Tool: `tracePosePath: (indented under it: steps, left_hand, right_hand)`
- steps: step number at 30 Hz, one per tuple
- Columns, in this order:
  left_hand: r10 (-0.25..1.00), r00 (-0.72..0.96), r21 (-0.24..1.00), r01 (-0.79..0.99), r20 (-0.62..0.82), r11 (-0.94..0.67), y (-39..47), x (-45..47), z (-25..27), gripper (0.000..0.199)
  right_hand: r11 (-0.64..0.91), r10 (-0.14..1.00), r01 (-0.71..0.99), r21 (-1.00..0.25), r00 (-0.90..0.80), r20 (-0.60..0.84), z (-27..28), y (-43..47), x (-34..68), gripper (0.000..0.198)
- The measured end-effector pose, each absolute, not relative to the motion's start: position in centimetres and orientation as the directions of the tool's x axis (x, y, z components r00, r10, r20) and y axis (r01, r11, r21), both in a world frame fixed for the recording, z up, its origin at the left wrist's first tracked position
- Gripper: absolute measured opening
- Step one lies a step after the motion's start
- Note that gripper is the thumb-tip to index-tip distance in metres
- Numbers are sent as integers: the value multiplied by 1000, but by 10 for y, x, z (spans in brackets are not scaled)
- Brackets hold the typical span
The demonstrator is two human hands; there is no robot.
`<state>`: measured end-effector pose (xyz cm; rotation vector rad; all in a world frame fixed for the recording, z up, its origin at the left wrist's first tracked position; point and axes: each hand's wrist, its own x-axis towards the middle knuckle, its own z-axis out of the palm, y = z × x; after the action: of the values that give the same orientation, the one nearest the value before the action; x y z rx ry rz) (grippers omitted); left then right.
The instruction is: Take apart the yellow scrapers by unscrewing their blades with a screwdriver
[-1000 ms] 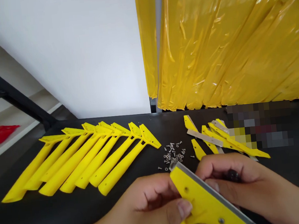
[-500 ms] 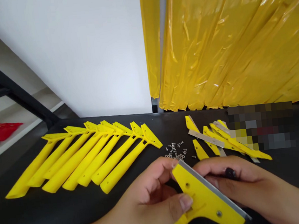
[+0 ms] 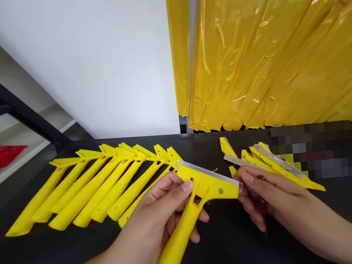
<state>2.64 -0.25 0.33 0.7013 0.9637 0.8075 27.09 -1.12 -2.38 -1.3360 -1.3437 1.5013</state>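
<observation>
A yellow scraper (image 3: 181,239) tilts up in front of me, its handle running down to the lower edge. My left hand (image 3: 159,214) is closed around the scraper's neck and back, thumb close to one screw hole. A grey metal blade strip (image 3: 209,170) lines the scraper's far edge. One screw (image 3: 220,191) sits in the head's right-hand hole. My right hand (image 3: 268,189) pinches the right corner of the head between thumb and fingers. A small dark object (image 3: 261,177) shows at its fingers; its kind I cannot tell.
Several yellow scraper handles (image 3: 85,194) lie in a slanted row at left on the black table (image 3: 66,258). Yellow head plates (image 3: 279,165) and metal strips (image 3: 244,161) are piled at right. Loose screws (image 3: 215,170) are mostly hidden behind the scraper. Yellow plastic sheeting (image 3: 264,48) hangs behind.
Both hands have lifted the scraper farther from me and leftward, turning its blade edge flatter. My right hand has slid from behind the blade edge to the head's right corner.
</observation>
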Motion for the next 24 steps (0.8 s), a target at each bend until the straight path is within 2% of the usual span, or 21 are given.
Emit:
tracePosePath:
  steps: [3, 6, 9, 12, 15, 20, 24]
  left_hand:
    - [858, 276, 821, -274, -432, 501, 2, 26, 2, 22]
    - [865, 249, 826, -271, -436, 494, 4, 26, -1, 24]
    - [867, 243, 829, -267, -435, 491, 5, 26, -4, 26]
    - [861, 246, 825, -263, -445, 501, 4, 27, -5, 25]
    - [859, 244, 823, -260, -451, 506, 3, 29, -4, 21]
    - [875, 219, 840, -255, -432, 479, 5, 30, -4, 21]
    - [873, 191, 838, -248, -450, 486, 5, 29, -7, 23]
  right_hand:
    - [-18, 984, 358, -933, -159, -80, -21, -14, 278, 49]
    - [290, 955, 610, -738, -231, 185, -13, -16, 287, 43]
    - [448, 882, 689, -570, -238, 406, -4, -13, 294, 39]
    - [455, 842, 753, -475, -190, 505, -1, -9, 299, 38]
    - [423, 837, 782, -457, -145, 528, -6, -4, 301, 38]
    - [367, 872, 786, -497, -105, 478, -16, 3, 305, 34]
    - [340, 897, 756, -559, -82, 435, -16, 9, 304, 40]
